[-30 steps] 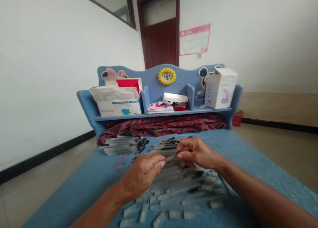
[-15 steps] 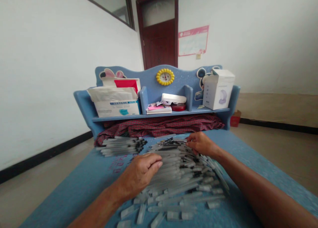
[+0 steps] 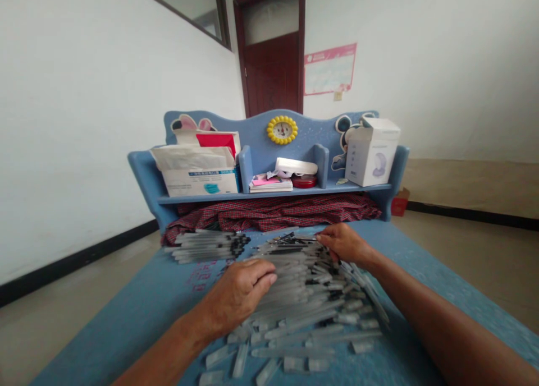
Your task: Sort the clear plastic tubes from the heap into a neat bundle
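Observation:
A spread of frosted, translucent pen barrels point(image 3: 290, 288) covers the middle of the blue tabletop. Loose translucent pen caps point(image 3: 293, 365) lie at its near and right sides. My left hand point(image 3: 236, 293) is at the left edge of the spread, thumb and fingers pressed together; whatever they hold is hidden. At the far right of the spread my right hand point(image 3: 347, 244) pinches with thumb and forefinger, next to thin dark pen parts point(image 3: 290, 239); the pinched piece is too small to tell. Left of the spread, a bundle of barrels with black ends point(image 3: 206, 246) lies side by side.
Behind the pens, a red plaid cloth point(image 3: 269, 213) is bunched under the blue shelf point(image 3: 202, 199). On the shelf stand a mask box point(image 3: 197, 181), a small stack of papers point(image 3: 272, 186), a round red tin point(image 3: 304, 181) and a white carton point(image 3: 373, 153).
Both hands stay in nearly the same places, with only slight finger movement at the right hand. The whole view has shifted a little.

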### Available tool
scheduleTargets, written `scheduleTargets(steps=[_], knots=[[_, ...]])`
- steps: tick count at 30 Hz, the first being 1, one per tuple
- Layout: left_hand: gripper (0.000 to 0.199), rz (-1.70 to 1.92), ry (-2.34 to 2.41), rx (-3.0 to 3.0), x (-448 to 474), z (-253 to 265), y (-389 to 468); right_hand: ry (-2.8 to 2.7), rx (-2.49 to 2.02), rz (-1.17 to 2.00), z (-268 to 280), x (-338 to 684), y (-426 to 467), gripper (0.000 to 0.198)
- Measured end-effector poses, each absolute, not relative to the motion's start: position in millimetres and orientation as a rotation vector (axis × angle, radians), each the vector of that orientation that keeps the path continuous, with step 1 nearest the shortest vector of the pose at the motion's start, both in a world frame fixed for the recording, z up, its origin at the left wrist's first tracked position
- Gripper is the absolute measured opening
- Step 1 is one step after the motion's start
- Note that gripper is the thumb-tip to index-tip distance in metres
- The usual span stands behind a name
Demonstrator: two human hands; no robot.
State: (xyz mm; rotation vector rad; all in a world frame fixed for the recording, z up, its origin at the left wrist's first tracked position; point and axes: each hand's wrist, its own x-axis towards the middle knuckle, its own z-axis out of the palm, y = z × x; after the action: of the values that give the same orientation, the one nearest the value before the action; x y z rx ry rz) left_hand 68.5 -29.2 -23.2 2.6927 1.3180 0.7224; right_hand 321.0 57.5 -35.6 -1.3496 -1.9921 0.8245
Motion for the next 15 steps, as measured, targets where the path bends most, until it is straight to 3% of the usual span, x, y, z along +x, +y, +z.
scheduleTargets(steps=[5, 11, 15], knots=[[0.020, 0.768, 1.290, 2.674, 71.0, -21.7, -31.3, -1.938, -1.334, 0.775, -30.5, 317.9, 52.6, 0.029], [0.020, 0.814, 1.236, 2.719, 74.5, -21.1, -33.9, -2.094, -0.932, 0.968, -21.0, 302.0, 23.1, 0.027], [0.019, 0.862, 1.211, 2.747, 76.2, -24.3, -34.3, -2.202, -0.833, 0.933, -20.6, 290.7, 8.0, 0.021]])
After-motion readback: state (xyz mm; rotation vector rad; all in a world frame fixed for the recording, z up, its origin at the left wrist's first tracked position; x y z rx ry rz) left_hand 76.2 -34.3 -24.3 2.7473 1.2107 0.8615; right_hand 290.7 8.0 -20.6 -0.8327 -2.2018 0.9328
